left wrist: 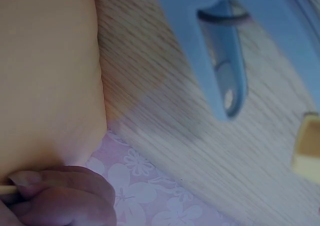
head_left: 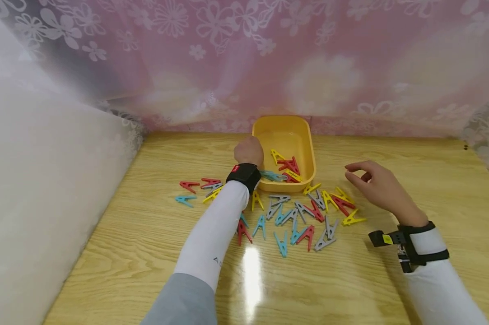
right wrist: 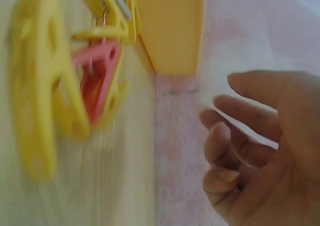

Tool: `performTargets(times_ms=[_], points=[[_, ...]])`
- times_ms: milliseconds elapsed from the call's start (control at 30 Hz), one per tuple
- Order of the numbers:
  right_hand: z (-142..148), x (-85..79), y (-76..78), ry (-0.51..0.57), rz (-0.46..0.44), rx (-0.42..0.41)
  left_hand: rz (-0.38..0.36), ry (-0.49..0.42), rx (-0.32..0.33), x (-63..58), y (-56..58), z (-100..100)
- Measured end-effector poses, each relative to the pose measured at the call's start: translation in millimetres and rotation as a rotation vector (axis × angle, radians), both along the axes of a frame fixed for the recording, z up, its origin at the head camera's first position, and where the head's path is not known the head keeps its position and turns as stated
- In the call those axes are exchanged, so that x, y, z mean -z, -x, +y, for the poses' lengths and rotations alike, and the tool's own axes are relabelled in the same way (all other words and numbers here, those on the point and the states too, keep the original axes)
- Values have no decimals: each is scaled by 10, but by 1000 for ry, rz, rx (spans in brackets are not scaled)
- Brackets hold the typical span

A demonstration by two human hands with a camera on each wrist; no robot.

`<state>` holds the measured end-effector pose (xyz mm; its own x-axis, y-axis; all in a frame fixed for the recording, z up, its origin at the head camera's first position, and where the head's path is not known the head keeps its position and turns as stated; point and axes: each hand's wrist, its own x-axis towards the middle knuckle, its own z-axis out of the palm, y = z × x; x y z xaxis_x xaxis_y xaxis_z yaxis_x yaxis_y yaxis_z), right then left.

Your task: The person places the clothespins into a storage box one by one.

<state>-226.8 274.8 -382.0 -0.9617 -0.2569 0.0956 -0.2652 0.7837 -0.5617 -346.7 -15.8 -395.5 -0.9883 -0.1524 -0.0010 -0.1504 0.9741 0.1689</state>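
A yellow plastic basin [head_left: 310, 149] stands at the back of the table with red, yellow and blue clothespins [head_left: 291, 165] lying in its near half. My left hand [head_left: 249, 151] is at the basin's left side; in the left wrist view its curled fingers [left wrist: 70, 193] grip the rim beside the wall [left wrist: 45, 75]. To the right of the basin, my right hand [head_left: 376, 187] hovers over the table, fingers loosely bent and holding nothing. Nearest to it are a yellow clothespin [head_left: 353, 218] and a red clothespin [head_left: 342, 204].
Loose clothespins [head_left: 303, 211] in red, yellow, blue and grey are scattered in front of the basin. A few, such as a blue clothespin [head_left: 184, 200], lie left of my left forearm. A pink flowered curtain [head_left: 228, 67] hangs behind the wooden table [head_left: 118, 253].
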Motion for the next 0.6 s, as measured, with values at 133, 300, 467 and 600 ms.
performTargets(times_ms=[133, 300, 467, 600], points=[[156, 28, -115, -17, 3, -45, -4, -10, -1, -26, 2, -12], [341, 121, -254, -60, 33, -111, 13, -12, 0, 5, 13, -6], [465, 229, -356, -44, 8, -194, 7, -8, -5, -1, 9, 1], [493, 313, -392, 26, -18, -286, -4, -16, -8, -21, -7, 0]])
